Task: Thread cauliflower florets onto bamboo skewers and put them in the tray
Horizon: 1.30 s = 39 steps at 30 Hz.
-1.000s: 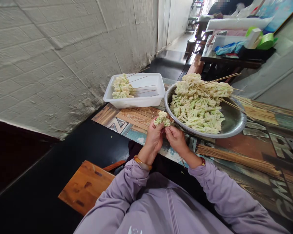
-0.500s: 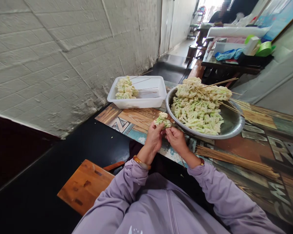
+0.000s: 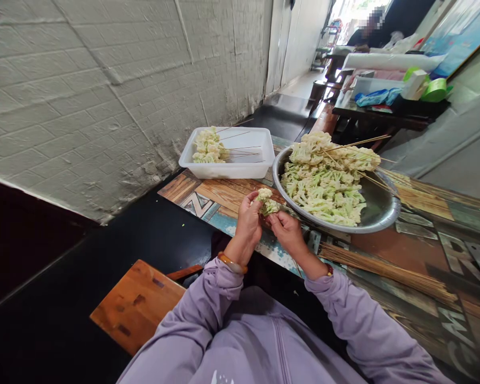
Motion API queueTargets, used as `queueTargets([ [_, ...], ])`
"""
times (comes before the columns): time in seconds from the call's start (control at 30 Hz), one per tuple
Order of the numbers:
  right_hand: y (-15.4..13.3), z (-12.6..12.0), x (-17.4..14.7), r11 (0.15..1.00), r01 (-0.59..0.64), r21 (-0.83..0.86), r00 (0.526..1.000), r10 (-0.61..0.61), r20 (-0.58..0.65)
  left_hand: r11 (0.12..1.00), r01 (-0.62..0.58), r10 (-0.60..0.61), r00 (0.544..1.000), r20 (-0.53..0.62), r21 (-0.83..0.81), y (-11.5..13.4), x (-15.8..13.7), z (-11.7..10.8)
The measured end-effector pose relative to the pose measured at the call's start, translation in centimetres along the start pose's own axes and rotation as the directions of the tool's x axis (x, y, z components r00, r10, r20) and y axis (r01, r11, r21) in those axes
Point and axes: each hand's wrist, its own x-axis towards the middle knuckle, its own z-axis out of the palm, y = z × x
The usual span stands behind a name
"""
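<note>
Cauliflower florets [image 3: 266, 200] are gathered between my two hands over the table's near edge. My left hand [image 3: 248, 221] is closed on them, thumb and forefinger at the upper piece. Against the lower floret, my right hand [image 3: 287, 228] pinches a thin bamboo skewer [image 3: 298, 269], whose tail shows below the palm; its upper part is hidden by fingers. Just beyond my right hand stands a metal basin [image 3: 378, 216] heaped with loose cauliflower [image 3: 324, 189], with several skewered pieces on top. Behind my left hand is a white plastic tub [image 3: 244, 169] holding finished-looking cauliflower skewers [image 3: 209, 148].
A bundle of bamboo skewers [image 3: 388, 271] lies on the patterned wooden table [image 3: 414, 245] to the right. A wooden stool [image 3: 138, 304] is at lower left, beside a white brick-patterned wall [image 3: 116, 85]. Farther back, a person [image 3: 364, 34] sits behind a cluttered table [image 3: 404, 109].
My left hand has shifted slightly left and its fingers have moved up around the upper floret. My right hand stays pinched at the lower floret. The view has tilted a little.
</note>
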Motion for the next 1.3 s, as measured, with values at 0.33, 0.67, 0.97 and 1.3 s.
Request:
queueTargets([
  [0.33,0.3,-0.2,-0.4,0.998,-0.05,0.023,0.997,0.051,-0.056,0.999,-0.019,0.017,0.999,0.046,0.031,-0.1,-0.8,0.9],
  [0.67,0.5,0.1,-0.6,0.995,-0.047,0.083,0.999,0.049,-0.018,0.998,-0.05,0.047,0.995,0.086,0.034,0.7,-0.1,-0.4],
  [0.97,-0.4,0.1,-0.4,0.999,-0.008,-0.032,0.999,0.007,-0.031,0.992,-0.069,0.064,0.997,0.049,0.103,0.7,0.6,-0.5],
  [1.3,-0.6,0.0,-0.4,0.99,0.041,-0.133,0.992,-0.056,-0.115,0.983,-0.094,0.083,0.994,0.076,0.159,0.3,0.5,0.0],
])
